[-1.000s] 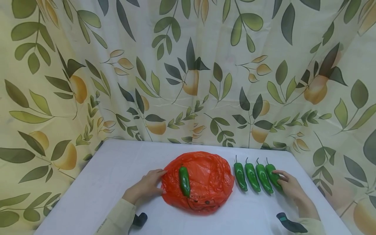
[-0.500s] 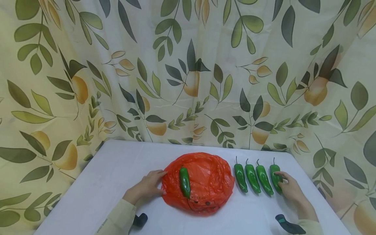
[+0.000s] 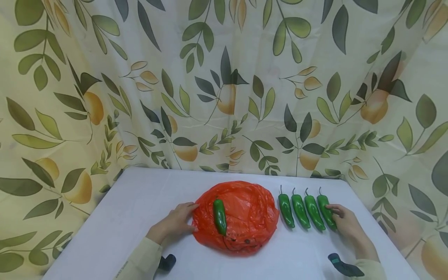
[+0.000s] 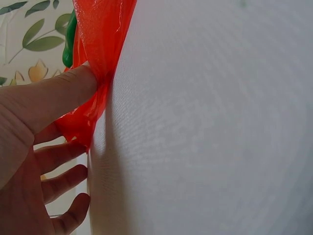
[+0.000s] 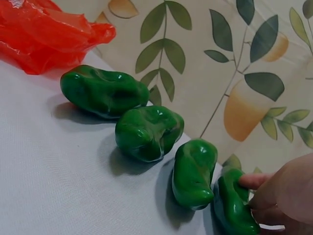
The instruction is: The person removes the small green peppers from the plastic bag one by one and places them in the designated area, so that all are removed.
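Note:
A red plastic bag [image 3: 252, 210] lies spread on the white table, with one green chili pepper [image 3: 219, 216] on it. My left hand [image 3: 175, 221] holds the bag's left edge; in the left wrist view the thumb [image 4: 73, 88] is on the near side of the film and a finger goes behind it. To the right of the bag, several green peppers stand side by side, stems pointing away. My right hand [image 3: 346, 223] grips the rightmost pepper [image 3: 324, 208] from its right side. That pepper [image 5: 232, 203] is partly covered by fingers in the right wrist view.
Three more peppers, the left one [image 3: 286, 212], the middle one [image 3: 300, 212] and the right one [image 3: 314, 214], lie between bag and right hand. White cloth covers the table [image 3: 140, 202]. A leaf-patterned curtain [image 3: 259, 128] hangs behind and at both sides.
The rightmost pepper shifted right, away from its neighbour, then came back left beside it, moved by my right hand. My left hand and the bag have stayed in place.

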Available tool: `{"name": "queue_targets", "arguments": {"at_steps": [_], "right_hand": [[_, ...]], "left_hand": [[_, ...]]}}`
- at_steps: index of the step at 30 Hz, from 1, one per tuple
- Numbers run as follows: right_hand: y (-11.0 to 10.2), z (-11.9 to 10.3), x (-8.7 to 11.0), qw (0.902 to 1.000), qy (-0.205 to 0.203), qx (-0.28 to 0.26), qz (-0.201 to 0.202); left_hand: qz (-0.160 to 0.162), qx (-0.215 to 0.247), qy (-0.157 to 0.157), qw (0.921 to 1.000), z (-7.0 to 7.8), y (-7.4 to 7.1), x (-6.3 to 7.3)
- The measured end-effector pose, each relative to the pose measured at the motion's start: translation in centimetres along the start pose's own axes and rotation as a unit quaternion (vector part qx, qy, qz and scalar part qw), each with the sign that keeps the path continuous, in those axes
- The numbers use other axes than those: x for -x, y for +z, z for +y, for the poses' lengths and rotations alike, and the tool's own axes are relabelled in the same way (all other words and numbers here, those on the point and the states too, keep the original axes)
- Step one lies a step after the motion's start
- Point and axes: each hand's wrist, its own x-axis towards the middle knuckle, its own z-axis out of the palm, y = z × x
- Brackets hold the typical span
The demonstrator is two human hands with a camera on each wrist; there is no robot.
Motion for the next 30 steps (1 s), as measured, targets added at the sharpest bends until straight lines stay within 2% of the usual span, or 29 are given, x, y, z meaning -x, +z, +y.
{"name": "queue_targets", "arguments": {"at_steps": [5,9,15,21,30], "right_hand": [[-0.1,0.0,-0.1,0.9994,-0.025,0.023,0.009],[-0.2,0.1,-0.1,0.9989,-0.028,0.033,0.02],[-0.2,-0.2,-0.1,0.9984,0.008,0.006,0.057],[-0.5,-2.3,0.3,0.9949,0.027,-0.035,0.09],[-0.1,-4.7,1.3,0.9899,-0.043,-0.032,0.131]], "left_hand": [[0.001,0.002,-0.006,1.0,0.0,0.0,0.0],[0.0,0.006,-0.006,1.0,0.1,0.1,-0.1],[0.0,0.005,-0.006,1.0,0.1,0.0,0.0],[-0.001,0.001,-0.012,0.9999,0.2,0.0,0.0],[-0.002,0.0,-0.01,1.0,0.3,-0.1,0.1]]}}
